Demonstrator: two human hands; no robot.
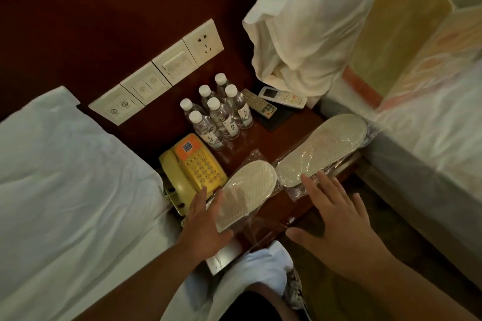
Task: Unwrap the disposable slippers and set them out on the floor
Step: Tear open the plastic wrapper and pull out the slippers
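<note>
The counter (263, 135) is crowded: bottles (219, 114) stand at the back, a phone (193, 167) takes the left front, remotes (271, 101) lie back right. Two wrapped slippers (250, 190) fill the front edge. Beds (65, 177) close both sides; the only open way in is from the front, over the floor (391, 203).

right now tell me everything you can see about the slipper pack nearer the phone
The slipper pack is a flat, pale cream pair, sole side up with a ribbed woven-looking texture, sealed in clear crinkly plastic. It lies tilted on the dark wooden nightstand, its rounded end pointing toward the water bottles, beside the yellow phone. The left hand is under its near end, fingers spread. It is unopened.
</note>
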